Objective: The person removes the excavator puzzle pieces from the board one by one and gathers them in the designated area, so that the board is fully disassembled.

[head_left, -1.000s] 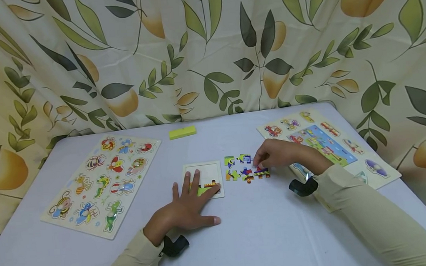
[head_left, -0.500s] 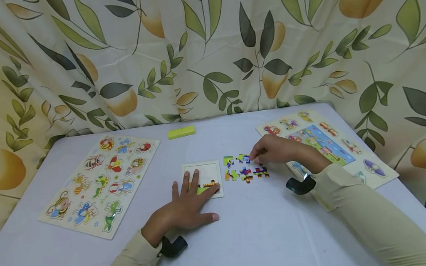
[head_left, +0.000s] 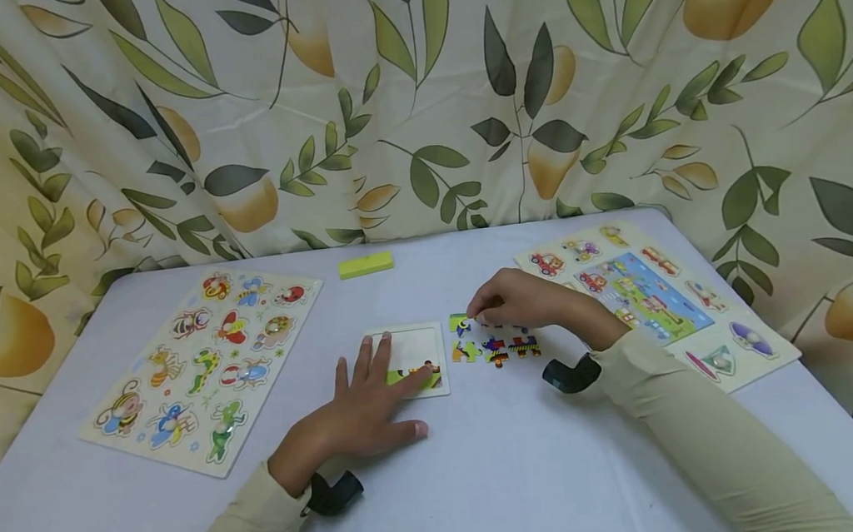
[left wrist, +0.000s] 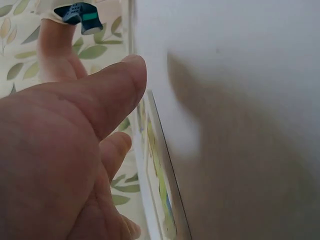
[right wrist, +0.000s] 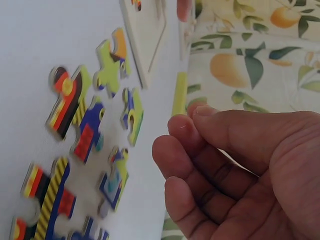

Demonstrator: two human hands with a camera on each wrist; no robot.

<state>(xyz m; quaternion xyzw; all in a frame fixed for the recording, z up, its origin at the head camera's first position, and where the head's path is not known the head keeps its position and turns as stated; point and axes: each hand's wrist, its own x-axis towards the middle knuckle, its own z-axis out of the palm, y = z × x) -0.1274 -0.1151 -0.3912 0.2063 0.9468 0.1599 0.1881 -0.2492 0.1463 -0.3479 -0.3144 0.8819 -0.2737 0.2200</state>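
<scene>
My left hand (head_left: 359, 413) lies palm down with fingers spread, fingertips on a small white puzzle tray (head_left: 418, 343). Along the tray's lower part are printed or fitted pieces in green and orange, partly hidden by that hand. In the left wrist view the tray's rim (left wrist: 165, 150) shows beyond the thumb. My right hand (head_left: 523, 298) hovers over the back row of loose jigsaw pieces (head_left: 467, 350). Its fingers curl loosely and the thumb (right wrist: 230, 127) meets the index fingertip, with nothing visible between them. Several pieces (right wrist: 62, 102) lie flat in two rows beside the tray.
An insect puzzle board (head_left: 200, 405) lies on the left of the white-covered table. To the right is a board of vehicle pictures (head_left: 734, 310), partly behind the right arm. A yellow-green block (head_left: 365, 264) sits near the back edge, before a leaf-and-fruit patterned curtain (head_left: 436, 190).
My right hand has moved left along the back row of pieces, from its right end towards its left end. The left hand has shifted slightly left and still rests on the tray.
</scene>
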